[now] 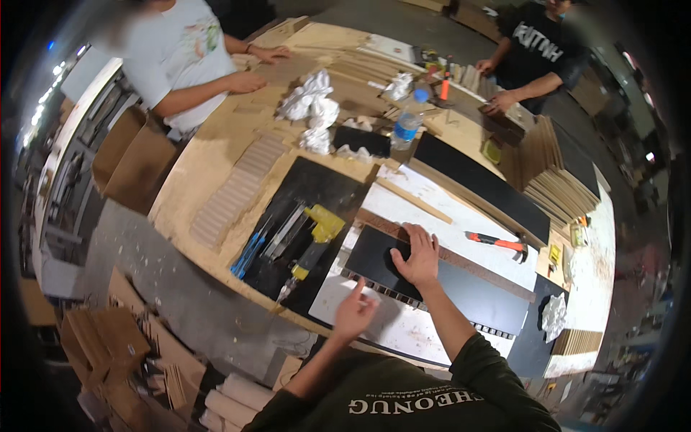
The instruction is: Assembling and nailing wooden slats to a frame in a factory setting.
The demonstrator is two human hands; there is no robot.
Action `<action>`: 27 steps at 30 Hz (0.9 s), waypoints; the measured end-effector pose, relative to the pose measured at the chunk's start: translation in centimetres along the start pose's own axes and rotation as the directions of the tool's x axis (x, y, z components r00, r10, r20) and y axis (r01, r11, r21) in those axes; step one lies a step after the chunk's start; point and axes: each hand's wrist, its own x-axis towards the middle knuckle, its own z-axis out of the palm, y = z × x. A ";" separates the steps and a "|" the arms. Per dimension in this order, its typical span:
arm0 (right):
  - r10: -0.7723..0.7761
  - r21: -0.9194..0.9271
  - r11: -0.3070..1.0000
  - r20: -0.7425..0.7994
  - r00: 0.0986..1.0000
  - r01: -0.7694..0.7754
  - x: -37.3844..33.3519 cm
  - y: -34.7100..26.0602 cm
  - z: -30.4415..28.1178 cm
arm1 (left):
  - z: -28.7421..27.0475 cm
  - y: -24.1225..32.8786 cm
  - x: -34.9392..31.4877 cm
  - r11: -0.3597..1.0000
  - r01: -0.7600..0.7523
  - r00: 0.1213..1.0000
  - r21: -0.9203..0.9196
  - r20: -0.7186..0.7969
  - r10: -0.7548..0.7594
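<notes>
My right hand point(419, 258) presses on a long dark panel point(471, 297), its fingers spread near the panel's left part. Small square notches point(392, 291) run along the panel's near edge. Against the far edge lies a rough brown strip point(497, 279). My left hand point(356, 311) hovers just off the near left corner, thumb raised and fingers loosely apart; I see nothing in it. Beyond the strip, a hammer point(497, 240) with an orange and black handle rests on the white board point(425, 189), as does a thin wooden stick point(414, 199).
To the left, a black mat point(295, 194) carries a yellow power tool point(325, 225) and blue-handled tools point(249, 253). A water bottle point(408, 122), crumpled foil point(311, 101), a long dark panel point(479, 187) and stacked boards point(554, 173) stand farther off. Two people work across the table.
</notes>
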 end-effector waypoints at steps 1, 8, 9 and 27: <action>-0.009 0.016 1.000 -0.022 1.000 0.009 -0.4 0.0 -0.5 | -1.1 -1.3 0.1 0.992 -0.119 0.983 0.044 -0.136 0.124; 0.007 0.053 0.998 0.149 0.989 -0.015 -1.2 -1.4 -1.4 | -10.1 -3.7 6.0 0.613 -0.153 0.869 0.775 -0.190 0.457; -0.021 -0.133 0.990 0.163 0.986 0.043 -1.5 -1.6 0.0 | -10.4 -8.1 7.5 0.544 -0.253 0.768 0.800 -0.176 0.616; 0.002 0.790 0.466 0.450 0.893 -0.399 -5.4 -8.0 -4.6 | -14.0 -1.9 5.2 0.593 -0.523 0.694 0.612 -0.099 0.713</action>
